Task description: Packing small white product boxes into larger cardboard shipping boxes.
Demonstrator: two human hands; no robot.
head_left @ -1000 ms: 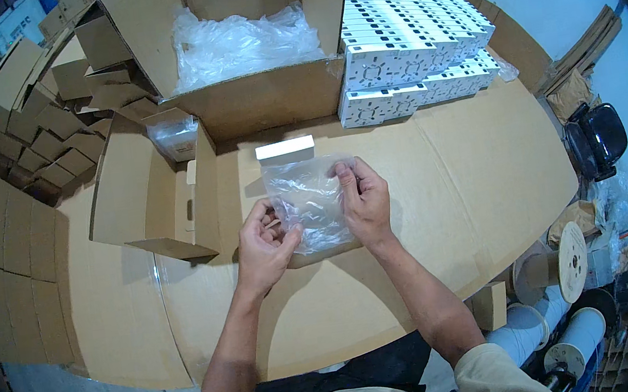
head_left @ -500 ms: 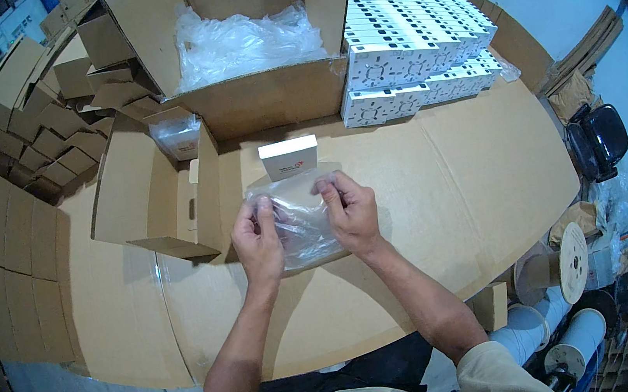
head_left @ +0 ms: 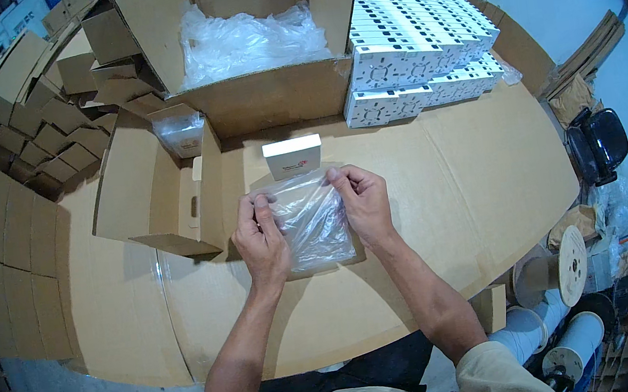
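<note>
A clear plastic bag (head_left: 308,228) is stretched flat between my two hands, just above the cardboard-covered table (head_left: 440,204). My left hand (head_left: 260,238) pinches its left upper edge between thumb and fingers. At the right upper corner, my right hand (head_left: 364,201) grips the bag the same way. Just beyond the bag, a small white box (head_left: 293,158) with a printed front stands upright on the table. To the left is an open brown carton (head_left: 142,189), with a plastic-wrapped item (head_left: 183,136) inside its far end.
A large open carton (head_left: 271,99) holding crumpled clear bags (head_left: 252,45) stands at the back. Stacked white printed boxes (head_left: 400,64) fill the back right. Brown cartons (head_left: 16,256) are piled along the left. Spools (head_left: 571,266) stand on the floor at right.
The bag has been pulled wider and flatter as my right hand moved slightly right. My left hand keeps its pinch, and the view has shifted a little.
</note>
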